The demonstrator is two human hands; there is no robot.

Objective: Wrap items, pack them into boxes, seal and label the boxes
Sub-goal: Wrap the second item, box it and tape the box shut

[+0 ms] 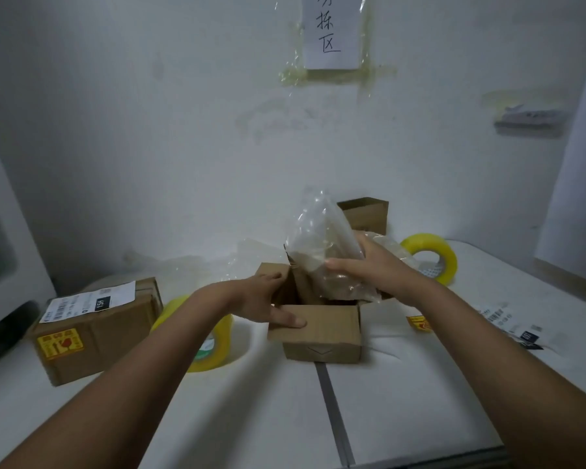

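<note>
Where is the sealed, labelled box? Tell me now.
In the head view the sealed box sits on the table at far left, beside a yellow tape roll, left of the open box.

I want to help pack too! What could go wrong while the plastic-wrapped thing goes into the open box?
1. The wrapped item is tilted as the right hand lowers it, so it might catch on a flap of the open box.
2. The left hand holds the box's near corner; if it slips, the box may slide toward the tape roll.
</note>
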